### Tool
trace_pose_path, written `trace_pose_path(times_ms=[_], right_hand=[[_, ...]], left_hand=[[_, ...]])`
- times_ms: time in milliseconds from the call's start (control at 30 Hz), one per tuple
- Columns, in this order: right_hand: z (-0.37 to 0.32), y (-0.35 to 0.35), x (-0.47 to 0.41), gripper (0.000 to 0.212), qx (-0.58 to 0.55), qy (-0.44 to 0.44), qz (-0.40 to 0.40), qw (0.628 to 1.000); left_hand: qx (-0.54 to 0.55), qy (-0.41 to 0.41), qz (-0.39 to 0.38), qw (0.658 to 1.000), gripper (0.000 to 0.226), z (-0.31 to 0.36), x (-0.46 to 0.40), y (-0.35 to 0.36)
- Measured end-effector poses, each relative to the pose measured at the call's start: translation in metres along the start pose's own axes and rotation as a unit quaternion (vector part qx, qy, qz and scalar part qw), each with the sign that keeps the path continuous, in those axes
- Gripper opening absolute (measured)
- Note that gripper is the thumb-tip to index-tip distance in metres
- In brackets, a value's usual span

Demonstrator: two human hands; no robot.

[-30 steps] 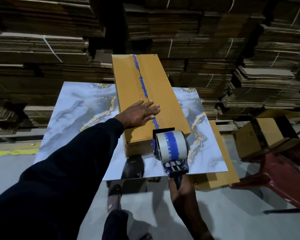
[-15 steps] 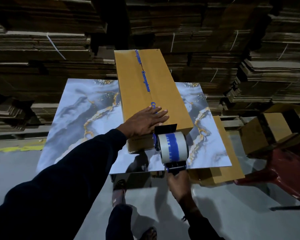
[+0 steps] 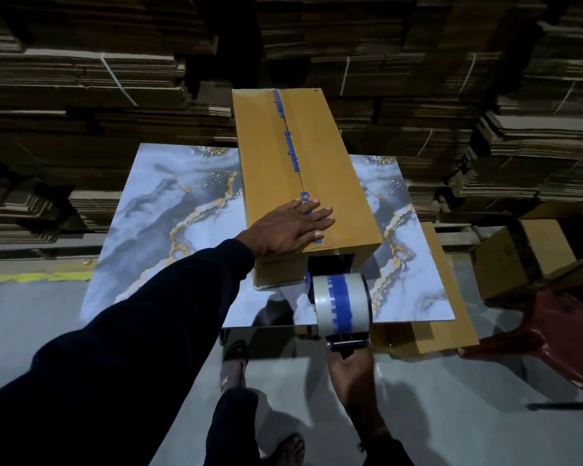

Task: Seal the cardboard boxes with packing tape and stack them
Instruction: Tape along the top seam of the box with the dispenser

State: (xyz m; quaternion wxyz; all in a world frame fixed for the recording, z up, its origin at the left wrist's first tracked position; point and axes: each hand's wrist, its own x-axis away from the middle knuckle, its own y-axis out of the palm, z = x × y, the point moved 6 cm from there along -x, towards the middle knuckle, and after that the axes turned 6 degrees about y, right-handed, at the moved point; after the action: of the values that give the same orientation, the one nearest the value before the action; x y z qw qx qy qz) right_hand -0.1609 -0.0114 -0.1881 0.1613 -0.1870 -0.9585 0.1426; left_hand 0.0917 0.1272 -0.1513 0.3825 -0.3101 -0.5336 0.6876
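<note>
A long brown cardboard box point(image 3: 330, 169) lies lengthwise on a marble-patterned table point(image 3: 155, 210), with blue-printed tape running along its top seam. My left hand point(image 3: 290, 230) presses flat on the near end of the box top, fingers spread. My right hand point(image 3: 350, 375) grips the handle of a tape dispenser point(image 3: 342, 304) carrying a white roll with blue print. The dispenser's head sits against the box's near end face, just below the top edge.
Tall stacks of flattened cardboard point(image 3: 418, 79) fill the background. A brown box point(image 3: 525, 257) and a red plastic chair point(image 3: 552, 324) stand at the right. Flat cardboard point(image 3: 441, 317) leans under the table's right edge. My sandalled feet point(image 3: 234, 361) stand on the grey floor.
The tape dispenser has been drawn down over the box's near edge onto the end face, towards me. My left hand slid slightly nearer the box's end.
</note>
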Motion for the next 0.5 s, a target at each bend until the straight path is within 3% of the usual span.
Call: trace_pose_path(times_ms=[233,333,400,500], right_hand=[[-0.007,0.017,-0.030,0.016,0.059,0.077,-0.027,0.995],[0.002,0.021,-0.037,0.016,0.073,0.107,-0.035,0.991],[0.008,0.023,-0.043,0.005,0.074,0.138,-0.025,0.987],[0.026,0.031,-0.061,0.019,0.076,0.187,-0.025,0.979]], left_hand=[[-0.010,0.001,-0.005,1.000,0.063,-0.001,-0.001,0.002],[-0.015,0.000,-0.007,1.000,0.060,-0.003,-0.002,0.003],[-0.012,-0.003,-0.006,1.000,0.060,-0.005,-0.003,0.001],[-0.012,-0.019,-0.002,1.000,0.060,-0.012,-0.005,-0.003]])
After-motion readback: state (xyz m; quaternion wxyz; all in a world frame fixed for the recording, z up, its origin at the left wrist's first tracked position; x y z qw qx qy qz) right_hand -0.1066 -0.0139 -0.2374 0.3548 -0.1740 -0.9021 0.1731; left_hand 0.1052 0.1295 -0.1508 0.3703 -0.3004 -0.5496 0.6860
